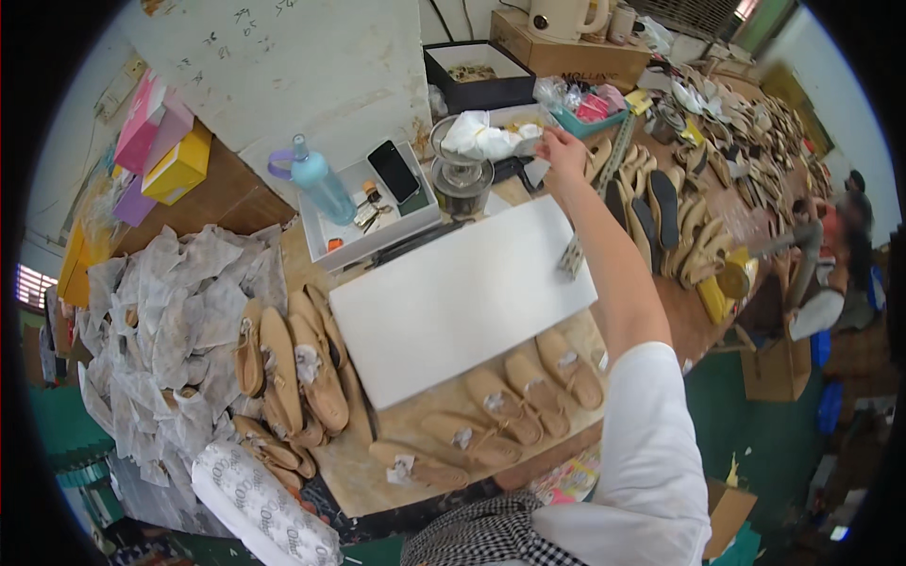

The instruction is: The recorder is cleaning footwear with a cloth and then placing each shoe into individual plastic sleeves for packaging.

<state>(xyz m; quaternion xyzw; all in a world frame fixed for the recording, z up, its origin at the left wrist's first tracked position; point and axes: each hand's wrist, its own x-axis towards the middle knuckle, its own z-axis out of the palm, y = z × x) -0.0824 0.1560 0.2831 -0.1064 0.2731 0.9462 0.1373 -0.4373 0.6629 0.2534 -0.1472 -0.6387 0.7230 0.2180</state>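
Tan shoes (491, 415) lay in a row along the near edge of the tabletop (359, 472), more piled at its near left beside crumpled tissue sheets (160, 321). Beyond them rested a white board (458, 292). Past it, toward the far edge, the right hand (563, 151) reached out, fingers pinching white crumpled paper (486, 137) atop a metal stand (461, 174). Left hand lay out of view.

Tan shoes (302, 363) beside white board (462, 297) — blue bottle (319, 184), crumpled paper (170, 321).
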